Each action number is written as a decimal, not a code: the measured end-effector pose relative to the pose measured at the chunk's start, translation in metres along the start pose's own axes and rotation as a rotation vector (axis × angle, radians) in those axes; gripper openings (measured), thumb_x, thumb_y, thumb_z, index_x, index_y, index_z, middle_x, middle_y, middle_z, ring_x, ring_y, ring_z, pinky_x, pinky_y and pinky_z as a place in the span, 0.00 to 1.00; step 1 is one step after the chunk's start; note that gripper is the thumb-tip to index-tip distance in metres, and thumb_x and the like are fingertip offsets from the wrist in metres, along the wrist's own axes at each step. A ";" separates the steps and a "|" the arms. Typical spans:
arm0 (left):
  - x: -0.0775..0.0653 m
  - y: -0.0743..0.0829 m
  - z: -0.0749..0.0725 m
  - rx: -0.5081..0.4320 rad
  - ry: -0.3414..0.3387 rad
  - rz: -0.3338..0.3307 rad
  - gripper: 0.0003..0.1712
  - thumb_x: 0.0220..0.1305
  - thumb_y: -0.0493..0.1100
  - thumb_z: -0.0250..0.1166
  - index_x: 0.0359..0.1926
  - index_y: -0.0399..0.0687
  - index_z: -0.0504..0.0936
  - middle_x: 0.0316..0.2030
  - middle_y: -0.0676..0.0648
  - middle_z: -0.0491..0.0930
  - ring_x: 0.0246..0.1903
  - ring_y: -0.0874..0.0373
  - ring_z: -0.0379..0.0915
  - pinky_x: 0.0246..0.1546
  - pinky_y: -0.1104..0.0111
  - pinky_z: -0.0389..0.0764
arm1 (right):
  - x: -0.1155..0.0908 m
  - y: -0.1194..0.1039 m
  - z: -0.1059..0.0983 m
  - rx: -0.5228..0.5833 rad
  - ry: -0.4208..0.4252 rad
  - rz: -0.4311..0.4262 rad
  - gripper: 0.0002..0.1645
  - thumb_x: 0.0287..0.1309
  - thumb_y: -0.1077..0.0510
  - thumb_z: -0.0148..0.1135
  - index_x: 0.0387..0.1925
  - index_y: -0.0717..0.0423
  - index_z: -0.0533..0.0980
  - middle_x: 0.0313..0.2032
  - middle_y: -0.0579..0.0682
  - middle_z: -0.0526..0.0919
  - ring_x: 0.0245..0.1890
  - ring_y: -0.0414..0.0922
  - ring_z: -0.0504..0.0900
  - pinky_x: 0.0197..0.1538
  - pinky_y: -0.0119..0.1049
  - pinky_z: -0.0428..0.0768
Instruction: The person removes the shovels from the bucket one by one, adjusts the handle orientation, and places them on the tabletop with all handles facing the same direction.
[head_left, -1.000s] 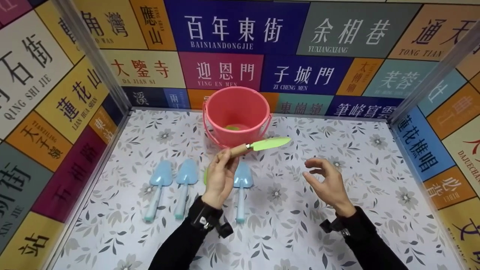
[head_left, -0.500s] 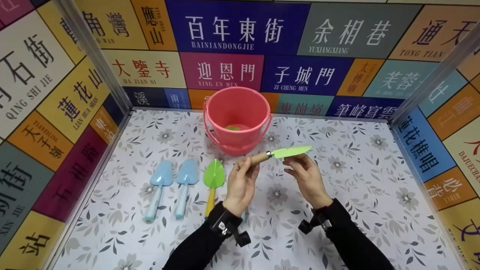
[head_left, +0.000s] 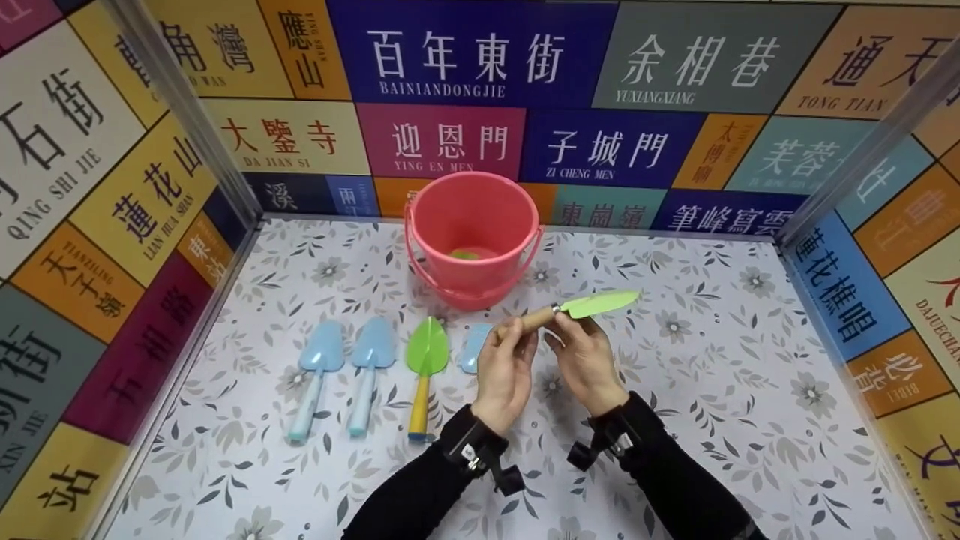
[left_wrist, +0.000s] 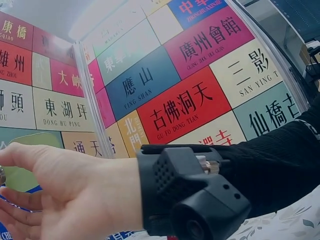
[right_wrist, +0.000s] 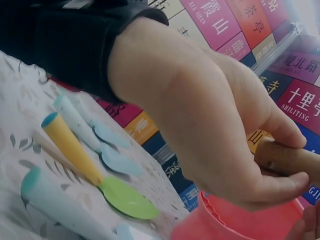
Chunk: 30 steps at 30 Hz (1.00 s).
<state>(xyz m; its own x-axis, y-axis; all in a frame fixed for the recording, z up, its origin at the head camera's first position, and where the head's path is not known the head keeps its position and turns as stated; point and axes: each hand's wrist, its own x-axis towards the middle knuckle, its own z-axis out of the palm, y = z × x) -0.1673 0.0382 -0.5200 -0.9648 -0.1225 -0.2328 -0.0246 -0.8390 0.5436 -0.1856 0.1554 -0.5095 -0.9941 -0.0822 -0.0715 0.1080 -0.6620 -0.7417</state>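
A hand trowel with a light green blade (head_left: 600,304) and a wooden handle (head_left: 538,319) is held tilted above the table, in front of the bucket. My left hand (head_left: 504,375) grips the handle between thumb and fingers; the right wrist view shows this left hand (right_wrist: 200,115) too, with the handle's end (right_wrist: 285,159) at its fingertips. My right hand (head_left: 589,364) pinches the trowel around the metal neck and blade base, thumb on top. In the left wrist view, the right hand (left_wrist: 75,195) has the green blade (left_wrist: 35,142) behind it.
A pink bucket (head_left: 476,289) stands at the back with something green (head_left: 463,254) inside. On the floral cloth lie two blue trowels (head_left: 321,349) (head_left: 373,346), a green trowel with yellow handle (head_left: 427,349), and another blue trowel (head_left: 471,349) partly hidden behind my left hand. Printed walls surround three sides.
My left hand has carried the wooden-handled trowel right and slightly nearer. My right hand has moved left and taken hold of it at the neck. The trowels on the cloth have stayed put.
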 end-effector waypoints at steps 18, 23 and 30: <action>0.001 -0.008 -0.002 0.013 0.000 -0.007 0.07 0.85 0.33 0.57 0.46 0.49 0.77 0.46 0.54 0.83 0.50 0.65 0.82 0.62 0.74 0.86 | 0.005 0.009 0.010 0.159 0.110 -0.068 0.16 0.56 0.68 0.85 0.38 0.54 0.83 0.35 0.45 0.88 0.38 0.39 0.87 0.52 0.29 0.86; -0.001 -0.009 0.000 0.020 0.011 -0.034 0.05 0.85 0.34 0.57 0.48 0.48 0.75 0.48 0.54 0.83 0.51 0.64 0.82 0.64 0.74 0.86 | 0.005 0.010 0.014 0.156 0.139 -0.119 0.14 0.61 0.72 0.80 0.38 0.57 0.82 0.35 0.46 0.88 0.37 0.40 0.87 0.53 0.31 0.88; -0.004 -0.013 0.002 0.042 -0.003 -0.042 0.06 0.86 0.34 0.57 0.57 0.41 0.75 0.51 0.53 0.82 0.53 0.65 0.83 0.66 0.75 0.85 | 0.006 0.007 0.017 0.141 0.177 -0.157 0.13 0.63 0.74 0.77 0.38 0.58 0.81 0.35 0.46 0.86 0.36 0.40 0.86 0.51 0.30 0.88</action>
<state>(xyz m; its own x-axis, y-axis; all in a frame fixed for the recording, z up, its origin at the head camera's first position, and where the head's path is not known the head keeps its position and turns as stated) -0.1633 0.0503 -0.5244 -0.9635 -0.0859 -0.2536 -0.0761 -0.8202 0.5669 -0.1903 0.1377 -0.5040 -0.9844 0.1528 -0.0872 -0.0592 -0.7546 -0.6535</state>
